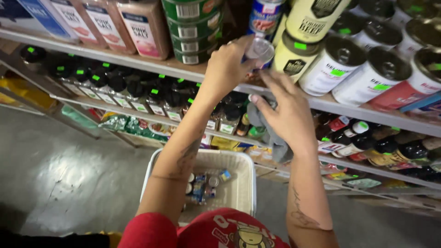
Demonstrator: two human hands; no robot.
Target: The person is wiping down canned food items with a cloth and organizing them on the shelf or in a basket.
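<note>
You had your left hand (227, 66) raised to the top shelf (138, 62), fingers and thumb closed round a small can (260, 48) with a silver top. The can was tipped toward you at the shelf's front edge, just below another can of the same kind (265, 16) and just beside the tall yellow tins (294, 55). Your right hand (288, 115) hovered just below and right of it, fingers stretched toward the shelf edge. A grey cloth (272, 135) hung from under its palm, apparently pinned there by the thumb, though the exact hold was hidden. By the look of it you were at the handling step on a single can, lifted clear of its row with the cloth ready beside it. Whether you were wiping it or placing it could not be told. The next move called for a steady grip with the left hand, because the stacked can above and the yellow tins stood close enough to be knocked. It also called for bringing the cloth up to the can or the bare shelf edge without snagging them. Below, between your arms, the white basket (243, 160) held more small cans and jars.
</note>
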